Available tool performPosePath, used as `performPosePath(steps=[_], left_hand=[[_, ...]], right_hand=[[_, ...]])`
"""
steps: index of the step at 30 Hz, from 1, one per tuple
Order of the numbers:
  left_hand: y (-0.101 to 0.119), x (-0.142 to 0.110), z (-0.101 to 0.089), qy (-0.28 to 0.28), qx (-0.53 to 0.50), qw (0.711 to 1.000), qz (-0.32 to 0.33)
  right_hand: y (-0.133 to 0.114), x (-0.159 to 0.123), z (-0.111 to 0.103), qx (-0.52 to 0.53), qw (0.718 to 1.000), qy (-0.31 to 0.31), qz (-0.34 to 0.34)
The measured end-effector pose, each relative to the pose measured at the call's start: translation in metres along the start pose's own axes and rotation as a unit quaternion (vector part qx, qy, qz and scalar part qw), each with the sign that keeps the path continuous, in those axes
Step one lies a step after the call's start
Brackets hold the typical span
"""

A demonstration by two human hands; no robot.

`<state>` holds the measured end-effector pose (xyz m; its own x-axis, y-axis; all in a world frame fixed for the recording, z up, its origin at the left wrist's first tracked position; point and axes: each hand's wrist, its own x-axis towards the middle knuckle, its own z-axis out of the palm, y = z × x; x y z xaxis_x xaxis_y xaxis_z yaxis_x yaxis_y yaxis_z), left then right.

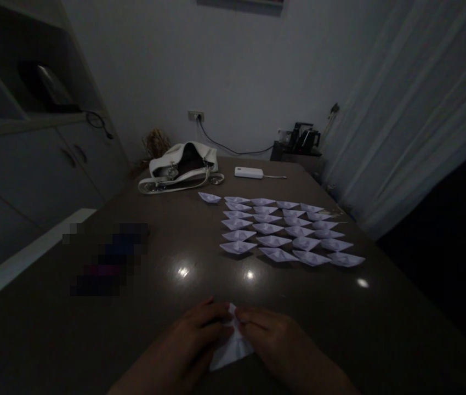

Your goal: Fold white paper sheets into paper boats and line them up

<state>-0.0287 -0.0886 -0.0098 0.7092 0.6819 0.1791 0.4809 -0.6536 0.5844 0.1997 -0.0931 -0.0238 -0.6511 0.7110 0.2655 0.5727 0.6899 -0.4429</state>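
A small white sheet of paper (230, 355), folded to a point at its far end, lies on the dark table before me. My left hand (200, 334) has its fingers closed on the left side of this point. From the right, my right hand (272, 333) presses its bent fingers on the other side, so both hands' fingertips almost meet at the fold. Part of the paper is hidden under the fingers. Beyond my hands, several folded paper boats (274, 240) stand in rows on the right half of the table. One paper boat (209, 198) sits apart at the far left of them.
A white handbag (159, 165) stands gaping at the table's far end, with a white power bank (249, 173) to its right. A blurred-out dark patch (112, 258) covers something on the left. A black kettle (307, 140) stands beyond the far right corner, near a curtain (401, 109).
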Motion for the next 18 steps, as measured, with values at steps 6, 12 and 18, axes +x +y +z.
performPosePath(steps=[6,12,18], left_hand=[[0.002,0.001,-0.002,-0.011,0.011,1.000,0.003],[0.008,0.001,-0.004,-0.031,0.031,0.999,0.006],[0.016,0.014,-0.007,-0.062,0.047,0.997,-0.003]], right_hand=[[-0.002,-0.001,-0.006,0.011,1.000,-0.018,-0.010],[-0.006,-0.005,-0.010,0.051,0.998,-0.024,0.026],[-0.007,-0.001,-0.018,0.055,0.997,-0.019,0.050]])
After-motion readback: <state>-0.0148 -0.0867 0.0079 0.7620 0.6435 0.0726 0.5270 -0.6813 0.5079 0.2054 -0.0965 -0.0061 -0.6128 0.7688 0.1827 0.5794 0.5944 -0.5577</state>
